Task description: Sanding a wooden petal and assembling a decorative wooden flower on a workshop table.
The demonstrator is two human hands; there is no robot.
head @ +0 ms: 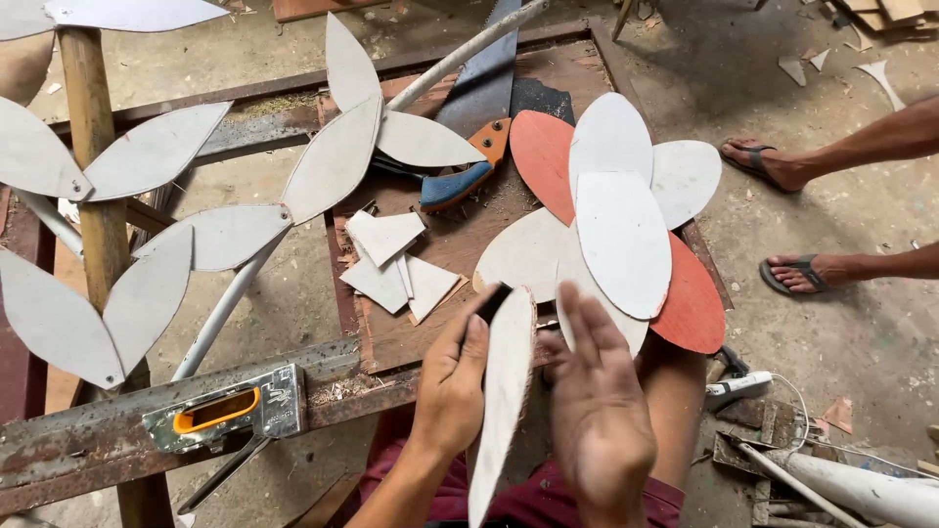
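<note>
Workshop, handsaw [476, 117], staple gun [227, 411] (wood scraps)

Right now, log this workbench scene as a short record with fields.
left hand: grips the edge of an oval white board piece, held on edge
right hand: open, beside that piece, blurred
bench: stacked oval cutouts, white and red; offcuts; handsaw
rail: staple gun
nearby: another person's sandalled feet

Right hand [597, 420] motion-blurred; standing person's legs [831, 156] cut off

Staple gun [227, 412], handsaw [476, 132], offcuts [396, 264] on bench.
</note>
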